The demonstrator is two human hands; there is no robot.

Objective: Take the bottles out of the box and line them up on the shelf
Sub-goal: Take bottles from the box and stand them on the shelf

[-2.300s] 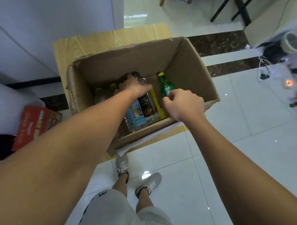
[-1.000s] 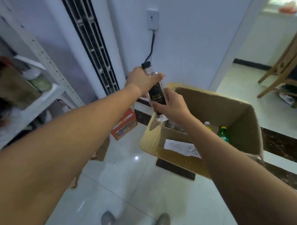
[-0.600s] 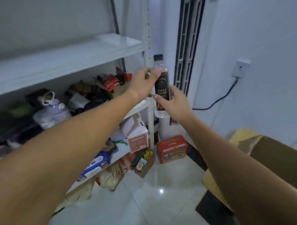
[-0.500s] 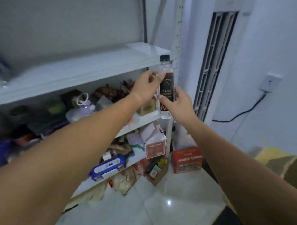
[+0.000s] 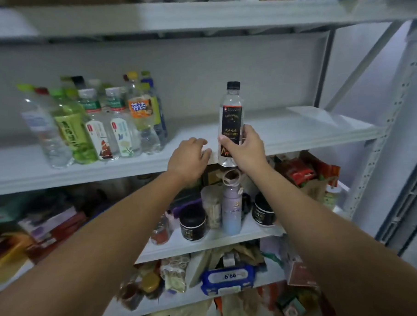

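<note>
White metal shelf (image 5: 297, 130), grey wall behind, cluttered boards below. Row of bottles (image 5: 101, 124) already stands on the left part of it. Black-label bottle (image 5: 231, 123) is upright in the air at the shelf's front edge, base level with the lip, not set down yet, well right of the row. Right hand (image 5: 246, 151) wraps fingers and thumb round its lower body. Left hand (image 5: 190, 156) is relaxed at the lip, holding nothing.

Advice: lift the base clear over the lip, carry it left, set it beside the last bottle in the row, keep it vertical, don't knock the neighbours.

Versus half a second ago: left hand has let go, bottle now one-handed and moved in from the end post to mid-shelf; box no longer in view
</note>
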